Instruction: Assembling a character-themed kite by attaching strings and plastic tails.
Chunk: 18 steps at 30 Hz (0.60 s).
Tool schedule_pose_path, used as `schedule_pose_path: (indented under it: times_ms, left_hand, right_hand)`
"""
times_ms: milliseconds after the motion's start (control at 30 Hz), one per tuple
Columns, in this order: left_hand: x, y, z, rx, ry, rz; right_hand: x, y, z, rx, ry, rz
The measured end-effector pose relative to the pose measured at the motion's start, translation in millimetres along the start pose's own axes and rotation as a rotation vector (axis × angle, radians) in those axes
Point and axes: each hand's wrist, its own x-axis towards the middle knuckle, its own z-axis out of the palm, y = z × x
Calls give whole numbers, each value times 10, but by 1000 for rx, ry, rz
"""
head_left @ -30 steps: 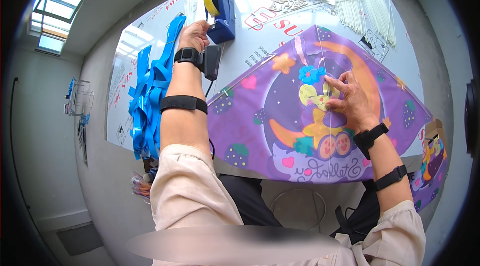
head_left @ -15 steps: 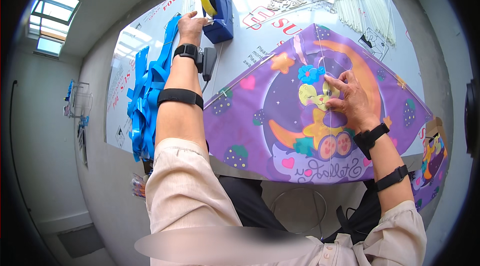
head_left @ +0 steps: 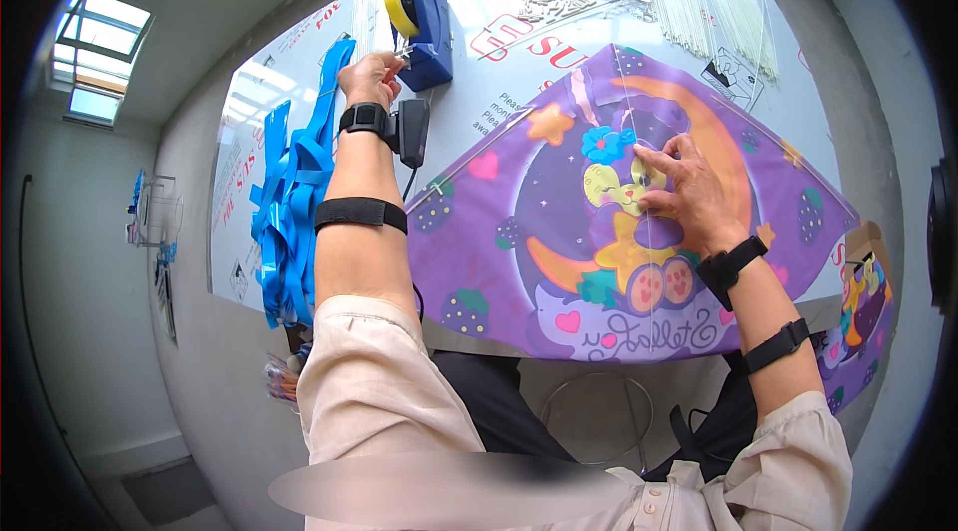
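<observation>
A purple kite (head_left: 469, 262) printed with a cartoon bunny and an orange moon lies spread on the table, its lettering mirrored. Down its middle runs a thin white rod (head_left: 649, 281). My right hand (head_left: 696, 194) rests on the kite with thumb and forefinger apart, their tips at the rod. My left hand (head_left: 371, 80) is at the front of a blue tape dispenser (head_left: 431, 37) holding a yellow tape roll (head_left: 399, 9). Its fingers are pinched at the cutting edge on what looks like the clear tape's end, hard to see at this size.
Blue ribbon strips (head_left: 289, 222) lie left of my left forearm. Bundled white rods (head_left: 704, 7) lie at the far right, and small pale pieces (head_left: 554, 4) at the back. A cardboard box (head_left: 866, 244) with printed fabric is at the right edge. A stool (head_left: 599, 411) stands below.
My left hand has turned and drawn slightly toward me at the dispenser, its fingers now curled closer together. My right hand stays at the rod. The whole view has shifted a little.
</observation>
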Motion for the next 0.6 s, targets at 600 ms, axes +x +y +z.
schedule_pose_path:
  times_ms: [600]
  left_hand:
    - [-1164, -440, 965, -221, -660, 1]
  right_hand:
    - [40, 78, 16, -72, -15, -47]
